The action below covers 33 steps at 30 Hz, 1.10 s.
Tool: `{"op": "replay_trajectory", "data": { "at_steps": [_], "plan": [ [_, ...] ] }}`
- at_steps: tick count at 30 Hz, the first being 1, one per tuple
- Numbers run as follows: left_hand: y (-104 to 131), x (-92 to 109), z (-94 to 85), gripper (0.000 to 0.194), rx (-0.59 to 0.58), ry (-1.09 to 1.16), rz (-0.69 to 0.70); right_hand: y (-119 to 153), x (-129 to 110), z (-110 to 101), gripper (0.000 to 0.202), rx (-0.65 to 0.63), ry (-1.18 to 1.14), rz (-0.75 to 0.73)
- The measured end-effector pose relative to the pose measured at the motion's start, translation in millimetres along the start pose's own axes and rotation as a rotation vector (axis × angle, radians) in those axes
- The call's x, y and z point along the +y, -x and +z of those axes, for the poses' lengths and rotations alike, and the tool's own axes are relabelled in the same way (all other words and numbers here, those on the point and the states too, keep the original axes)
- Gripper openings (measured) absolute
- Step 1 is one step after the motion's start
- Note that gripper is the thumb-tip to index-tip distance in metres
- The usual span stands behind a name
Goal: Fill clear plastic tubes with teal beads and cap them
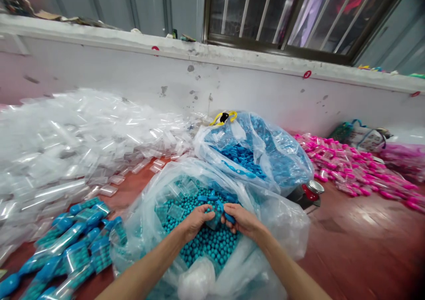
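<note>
My left hand [196, 222] is closed on a small clear plastic container [212, 222], held low over an open bag of teal beads [212, 246]. My right hand [244, 220] pinches a blue cap [229, 218] against the container's upper right end. Whether the cap is seated cannot be made out, as fingers cover part of it. More blue caps [210, 198] and several clear containers [175, 211] lie on the beads just beyond my hands. A rounded, whitish plastic bundle [197, 278] rests at the near edge of the bag.
Bead-filled containers with blue caps [78, 251] lie at left, before a big heap of clear containers [83, 136]. Behind the beads stands a bag of blue caps [239, 156]. To the right are a metal-lidded jar [314, 188] and a pink-capped pile [358, 167] on the red floor [352, 242].
</note>
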<state>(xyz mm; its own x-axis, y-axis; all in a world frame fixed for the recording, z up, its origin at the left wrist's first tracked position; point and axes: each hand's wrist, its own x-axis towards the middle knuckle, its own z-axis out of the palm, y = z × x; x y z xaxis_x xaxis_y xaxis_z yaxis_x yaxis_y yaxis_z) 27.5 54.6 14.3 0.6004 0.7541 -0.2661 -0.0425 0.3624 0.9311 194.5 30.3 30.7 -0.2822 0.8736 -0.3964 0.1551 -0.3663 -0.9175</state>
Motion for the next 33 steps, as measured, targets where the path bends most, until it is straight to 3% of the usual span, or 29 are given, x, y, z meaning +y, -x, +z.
{"op": "replay_trajectory", "data": {
  "at_steps": [3,8,11,18,25,30,33],
  "plan": [
    [4,-1,-0.7,0.037,0.084,0.083,0.001,3,-5,4,0.024,0.097,0.029,-0.037],
    [11,3,-0.3,0.035,0.160,0.052,0.006,11,-11,15,0.033,0.428,0.618,-0.256],
    [17,6,1.2,0.037,0.159,-0.011,-0.006,15,-11,25,0.036,0.519,0.792,-0.355],
    [29,1,4.4,0.039,0.167,-0.072,-0.014,18,-13,32,0.028,0.323,0.634,-0.354],
    [32,-2,3.6,0.050,0.111,-0.032,0.023,11,-6,30,0.019,0.285,0.398,-0.337],
    [36,-4,6.2,0.064,0.062,0.033,0.030,16,-9,34,0.019,0.277,0.421,-0.339],
    [39,-5,7.2,0.075,0.094,0.059,0.026,16,-8,35,0.020,0.260,0.384,-0.330]
  ]
}}
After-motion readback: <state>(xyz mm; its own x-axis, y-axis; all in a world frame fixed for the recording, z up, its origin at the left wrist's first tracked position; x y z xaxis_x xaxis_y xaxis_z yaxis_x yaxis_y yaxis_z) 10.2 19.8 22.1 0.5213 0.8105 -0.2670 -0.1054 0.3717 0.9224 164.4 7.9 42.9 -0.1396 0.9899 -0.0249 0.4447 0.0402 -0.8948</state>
